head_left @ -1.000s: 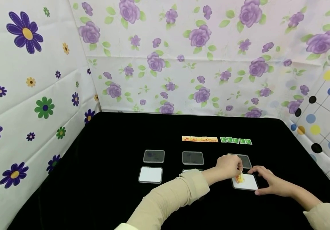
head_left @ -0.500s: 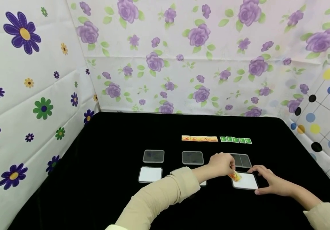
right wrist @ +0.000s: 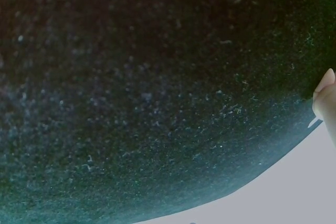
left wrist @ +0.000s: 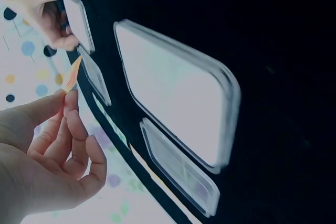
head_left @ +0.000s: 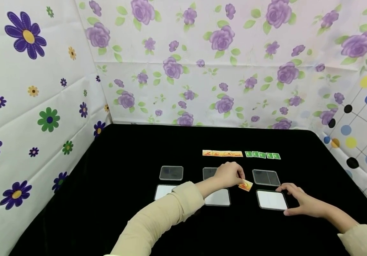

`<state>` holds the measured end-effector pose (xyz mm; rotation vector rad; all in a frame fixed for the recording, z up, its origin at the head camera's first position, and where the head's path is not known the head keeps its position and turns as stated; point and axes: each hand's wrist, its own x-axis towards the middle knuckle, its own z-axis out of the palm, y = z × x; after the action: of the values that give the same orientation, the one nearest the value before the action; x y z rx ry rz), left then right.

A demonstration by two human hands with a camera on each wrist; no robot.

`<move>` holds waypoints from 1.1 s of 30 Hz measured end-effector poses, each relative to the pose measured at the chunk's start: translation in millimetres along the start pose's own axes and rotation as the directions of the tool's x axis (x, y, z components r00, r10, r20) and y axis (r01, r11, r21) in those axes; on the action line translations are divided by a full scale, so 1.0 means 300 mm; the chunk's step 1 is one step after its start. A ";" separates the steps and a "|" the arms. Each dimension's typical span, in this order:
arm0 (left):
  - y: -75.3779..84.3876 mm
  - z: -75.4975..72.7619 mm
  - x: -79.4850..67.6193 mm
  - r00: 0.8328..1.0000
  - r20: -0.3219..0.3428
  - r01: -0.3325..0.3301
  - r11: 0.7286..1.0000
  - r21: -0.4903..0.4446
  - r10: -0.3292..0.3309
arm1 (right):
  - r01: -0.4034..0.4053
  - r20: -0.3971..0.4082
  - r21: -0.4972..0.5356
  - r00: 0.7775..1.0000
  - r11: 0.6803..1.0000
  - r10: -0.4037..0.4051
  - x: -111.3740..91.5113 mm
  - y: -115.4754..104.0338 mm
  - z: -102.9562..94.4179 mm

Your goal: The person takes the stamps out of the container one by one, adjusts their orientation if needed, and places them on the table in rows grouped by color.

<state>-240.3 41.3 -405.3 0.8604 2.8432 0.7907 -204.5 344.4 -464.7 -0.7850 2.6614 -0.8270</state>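
Observation:
My left hand (head_left: 227,175) pinches a small orange-and-yellow picture card (head_left: 245,185) between thumb and forefinger, above the cloth between two cases. In the left wrist view the card (left wrist: 73,73) stands tilted at the fingertips, the other fingers loosely bent. The right hand (head_left: 302,203) holds the right-hand white-filled flat case (head_left: 271,200) by its right side, thumb at the near corner and fingers at the far one. Under my left wrist lies the middle white-filled case (head_left: 218,197), partly covered. The right wrist view shows mostly dark cloth and a fingertip (right wrist: 326,90).
Behind the cases lie clear lids: left (head_left: 171,173), middle (head_left: 208,172), partly hidden, and right (head_left: 266,177). A left white case (head_left: 163,192) is partly behind the sleeve. Farther back are an orange card row (head_left: 222,153) and several green cards (head_left: 262,155).
My left hand has lifted the orange card off the right-hand white case and carried it left, past the case's edge. The right hand has stayed at the case.

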 end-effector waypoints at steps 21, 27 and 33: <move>-0.271 -0.175 -0.102 0.967 -0.112 0.218 0.970 -0.107 -0.230 | 0.034 -0.007 0.026 0.999 0.999 -0.034 -0.007 0.006 -0.002; -0.356 -0.209 -0.116 0.929 -0.173 0.306 0.942 -0.139 -0.328 | 0.043 -0.021 0.000 0.999 0.999 -0.043 -0.004 0.009 -0.002; -0.418 -0.221 -0.104 0.872 -0.235 0.398 0.901 -0.171 -0.429 | 0.033 -0.020 0.007 0.999 0.999 -0.033 -0.008 0.006 0.002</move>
<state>-290.5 -94.7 -412.4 0.1133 2.9985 1.0606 -203.0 346.9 -466.1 -0.8250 2.6678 -0.8559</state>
